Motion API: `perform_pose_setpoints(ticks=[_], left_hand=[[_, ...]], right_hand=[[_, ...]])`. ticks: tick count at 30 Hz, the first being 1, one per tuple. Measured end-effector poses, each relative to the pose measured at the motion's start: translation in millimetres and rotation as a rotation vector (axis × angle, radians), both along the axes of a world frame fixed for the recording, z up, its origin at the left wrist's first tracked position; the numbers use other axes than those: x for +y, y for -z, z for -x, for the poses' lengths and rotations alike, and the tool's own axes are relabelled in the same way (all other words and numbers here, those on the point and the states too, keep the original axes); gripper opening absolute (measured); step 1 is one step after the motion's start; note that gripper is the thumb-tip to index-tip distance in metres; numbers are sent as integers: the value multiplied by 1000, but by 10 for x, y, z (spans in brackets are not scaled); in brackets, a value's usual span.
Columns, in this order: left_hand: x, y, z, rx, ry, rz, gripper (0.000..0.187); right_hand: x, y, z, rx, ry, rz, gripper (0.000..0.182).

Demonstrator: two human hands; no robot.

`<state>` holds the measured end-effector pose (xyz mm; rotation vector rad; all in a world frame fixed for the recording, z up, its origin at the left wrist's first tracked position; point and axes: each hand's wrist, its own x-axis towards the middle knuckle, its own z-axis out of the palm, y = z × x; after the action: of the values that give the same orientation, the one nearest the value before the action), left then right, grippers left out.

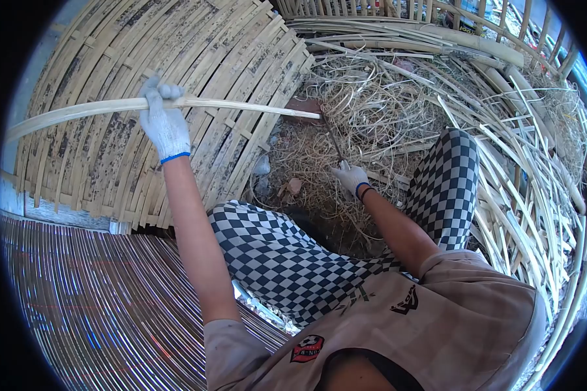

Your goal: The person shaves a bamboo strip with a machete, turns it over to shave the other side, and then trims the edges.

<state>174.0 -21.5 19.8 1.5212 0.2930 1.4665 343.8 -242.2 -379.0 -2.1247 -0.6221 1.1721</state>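
My left hand (164, 124), in a white knitted glove with a blue cuff, is closed around a long pale bamboo strip (248, 107). The strip runs across the view from the far left edge, bowing slightly, to its tip near the middle. In a matching glove, my right hand (350, 177) grips a thin dark knife (334, 143); its handle is hidden in the fist. The blade points up toward the strip's tip and overlaps it in this view. A reddish-brown block (302, 107) lies under that end of the strip.
A slatted bamboo panel (222, 52) stands at the left. Curly shavings (378, 98) cover the ground ahead. Loose split strips (522, 221) pile up on the right, with a bamboo fence (492, 23) behind. Corrugated sheeting (104, 293) spreads at lower left.
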Motion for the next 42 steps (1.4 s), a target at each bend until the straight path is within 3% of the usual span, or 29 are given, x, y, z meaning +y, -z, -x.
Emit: perform_pose_setpoints(ticks=[4,7,10,14,19,21,25,26,29,30,33,34,36,42], left_hand=[[21,-19,147,-59,192,237,33],[-68,-38,152,-49,307,244,36],[-158,-63,40,-84,138,295,38],[-397,-112,-171,-106,-111,324,39],[-453,-89,-222,-104,-188,286,32],[-535,-118,-270,-127,-211,284,30],[-464,-88,-248,-119,-189,247,35],[-440,-80,-250,-120,-186,237,35],[-447,-105,-240,-121,-192,222,34],[-464,-112,-274,-124,-199,228,34],[-501,-135,-294,-132,-220,249,36],[-509,-142,-299,-134,-227,256,37],[-469,-114,-244,-131,-133,230,41],[-282,-131,-68,46,390,124,55]], right_hand=[[121,-357,-77,6,-53,6,53],[170,-504,-14,-133,-71,-186,42],[234,-789,141,-163,-28,-410,33],[241,-1035,264,-218,-37,-512,28],[368,-239,247,-137,59,-418,28],[455,-204,188,-150,45,-325,27],[437,-833,139,-224,-28,-422,25],[513,-737,170,-233,-2,-541,25],[495,-762,207,-278,-29,-543,27],[514,-497,213,-245,16,-558,20],[342,-107,92,104,150,-251,20],[355,75,71,43,107,-202,20],[476,356,-18,-86,31,-110,21],[436,-788,53,-177,-7,-423,31]])
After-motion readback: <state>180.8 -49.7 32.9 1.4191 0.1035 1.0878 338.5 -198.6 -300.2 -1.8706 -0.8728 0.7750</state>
